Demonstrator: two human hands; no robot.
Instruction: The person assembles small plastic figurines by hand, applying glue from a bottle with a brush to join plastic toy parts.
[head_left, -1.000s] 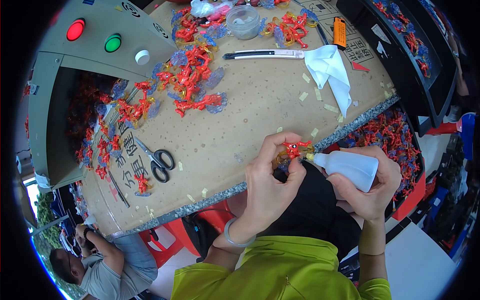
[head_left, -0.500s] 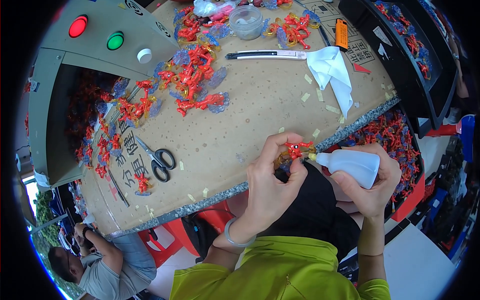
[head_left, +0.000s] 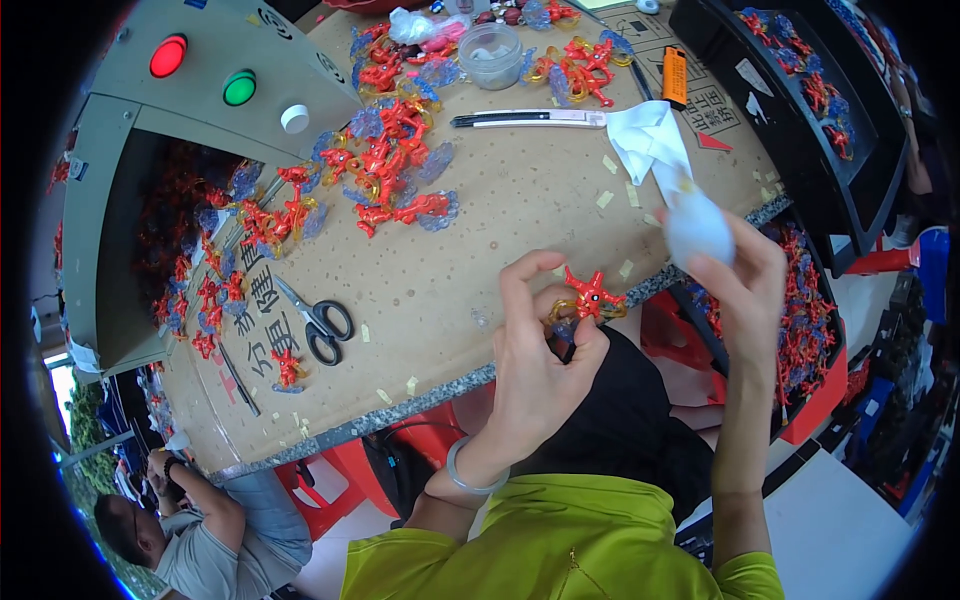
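Observation:
Between the thumb and fingers of my left hand [head_left: 545, 355] is a small red toy figure [head_left: 592, 295] with yellow and bluish clear parts, held over the table's front edge. My right hand [head_left: 745, 285] grips a white squeeze bottle [head_left: 698, 230], smeared by motion, its nozzle pointing up and away. The bottle is apart from the figure, near a folded white cloth [head_left: 645, 135]. A snap-off knife [head_left: 530, 118] lies beside that cloth. Several more red figures [head_left: 395, 145] are heaped on the table farther off.
Black-handled scissors [head_left: 325, 330] lie at the left, near a grey machine [head_left: 215, 40] with red and green buttons. A clear round tub [head_left: 490, 55] stands at the back. Black trays [head_left: 800, 120] and a bin of figures [head_left: 800, 330] are at the right. Another person [head_left: 215, 520] sits lower left.
My right hand has lifted the squeeze bottle away from the figure, up toward the cloth, turning its nozzle upward. My left hand stays in place with the figure, which is turned slightly.

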